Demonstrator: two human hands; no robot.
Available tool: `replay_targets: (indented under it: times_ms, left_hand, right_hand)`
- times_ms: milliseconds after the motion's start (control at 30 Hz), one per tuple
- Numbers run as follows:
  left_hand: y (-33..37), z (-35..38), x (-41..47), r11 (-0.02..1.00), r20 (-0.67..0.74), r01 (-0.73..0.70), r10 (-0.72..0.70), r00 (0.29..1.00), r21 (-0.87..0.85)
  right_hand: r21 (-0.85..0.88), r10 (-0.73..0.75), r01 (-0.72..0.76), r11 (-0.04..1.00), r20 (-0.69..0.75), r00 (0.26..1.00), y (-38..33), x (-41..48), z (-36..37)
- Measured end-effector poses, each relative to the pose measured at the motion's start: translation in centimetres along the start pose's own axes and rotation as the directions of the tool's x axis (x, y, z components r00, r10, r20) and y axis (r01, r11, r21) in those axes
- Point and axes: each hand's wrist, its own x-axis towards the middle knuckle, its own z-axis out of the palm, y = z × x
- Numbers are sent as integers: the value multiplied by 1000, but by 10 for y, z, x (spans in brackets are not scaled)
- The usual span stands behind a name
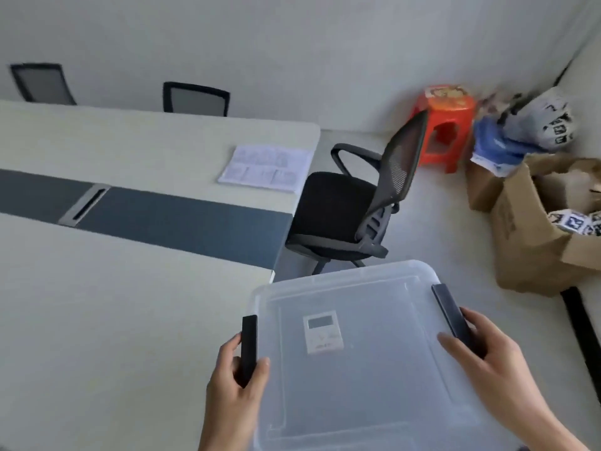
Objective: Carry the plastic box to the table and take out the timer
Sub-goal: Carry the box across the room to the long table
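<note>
A clear plastic box (pixel 374 379) with a closed translucent lid and two black side latches is held in front of me, just right of the table's near corner. Through the lid I see a small white timer (pixel 322 333) with a grey display lying on the box bottom. My left hand (pixel 234 382) grips the box at the left black latch. On the other side, my right hand (pixel 484 362) grips the right black latch. The long pale table (pixel 113 304) with a dark centre strip lies to the left.
A black mesh office chair (pixel 351 206) stands at the table's end, just beyond the box. A sheet of paper (pixel 266 167) lies on the far table half. An orange stool (pixel 445 125), bags and an open cardboard box (pixel 536 236) crowd the right corner. Two chairs stand behind the table.
</note>
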Motion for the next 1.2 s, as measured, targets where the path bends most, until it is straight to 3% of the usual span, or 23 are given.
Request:
replay_targets:
  times_ms: [167,433,700,933,1200]
  left_hand:
    - [-17,-28,9,993,-224,108,-115,968,-41]
    - [-36,-93,44,964,-458,237,-267,848,-124]
    - [-51,-126,67,911,-487,394,-401,776,-121]
    - [-61,-126,93,807,-524,525,-581,623,-270]
    - [-67,-124,127,688,-549,625,-704,451,-368]
  right_hand:
    - [-117,-165,191,975,198,966,-54,53,49]
    - [-166,-317,418,893,428,846,-134,89,157]
    - [-210,-377,620,756,635,674,-197,135,259]
    - [-184,-318,683,707,779,540,-228,168,347]
    - [-131,-241,705,697,883,402,-239,190,399]
